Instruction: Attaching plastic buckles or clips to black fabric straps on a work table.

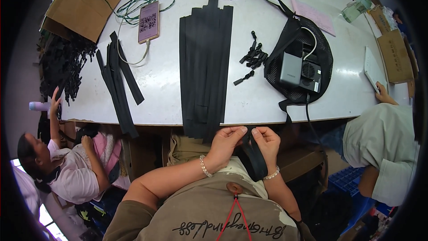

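Note:
Just off the near edge of the table, my left hand and my right hand pinch a black zipper between thumbs and fingertips. Its strip loops and hangs down in front of my body, and the fingers partly cover its ends. Ahead of my hands lies a thick row of long black zippers, laid side by side and overhanging the near edge. A few looser black zippers lie to the left, forked at the top. Small black zipper pulls sit in a little pile right of the row.
A black mesh bag with a grey power bank lies at right. A phone on a cable lies back left, beside a cardboard box and black pieces. People sit at both sides, one hand on a white tablet-like object.

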{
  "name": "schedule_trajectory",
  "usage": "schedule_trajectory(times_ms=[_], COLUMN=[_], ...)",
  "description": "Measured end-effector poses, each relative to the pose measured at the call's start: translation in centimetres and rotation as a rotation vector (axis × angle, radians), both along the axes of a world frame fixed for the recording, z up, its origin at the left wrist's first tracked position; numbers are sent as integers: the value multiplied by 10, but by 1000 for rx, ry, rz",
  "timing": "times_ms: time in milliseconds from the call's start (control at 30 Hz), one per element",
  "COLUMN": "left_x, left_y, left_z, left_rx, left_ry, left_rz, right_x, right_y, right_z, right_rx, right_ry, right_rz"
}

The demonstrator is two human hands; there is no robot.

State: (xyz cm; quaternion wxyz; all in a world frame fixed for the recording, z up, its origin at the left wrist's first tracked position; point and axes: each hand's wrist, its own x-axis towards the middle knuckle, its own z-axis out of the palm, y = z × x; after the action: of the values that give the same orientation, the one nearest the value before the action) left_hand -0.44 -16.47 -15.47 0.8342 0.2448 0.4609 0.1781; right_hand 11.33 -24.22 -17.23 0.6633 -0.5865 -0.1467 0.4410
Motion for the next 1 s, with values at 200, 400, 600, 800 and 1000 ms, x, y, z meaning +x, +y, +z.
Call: schedule_trajectory(times_ms=[200,400,600,800,1000], left_x=[4,7,3,-3,-5], left_y=[-2,-3,-2,-3,-5], left_z=[-1,-1,2,24,28], left_rx=[-32,-68,-67,113,163], left_ry=[-19,-99,-50,-155,-222], left_rz=[36,92,43,38,44], right_x=[1,-2,-5,-9,-11], right_y=[5,8,2,-2,-6], right_z=[7,11,13,22,25], right_rx=[-52,-47,5,177,209], right_ry=[54,111,67,-105,-161], right_rz=[-9,-38,-25,-25,-24])
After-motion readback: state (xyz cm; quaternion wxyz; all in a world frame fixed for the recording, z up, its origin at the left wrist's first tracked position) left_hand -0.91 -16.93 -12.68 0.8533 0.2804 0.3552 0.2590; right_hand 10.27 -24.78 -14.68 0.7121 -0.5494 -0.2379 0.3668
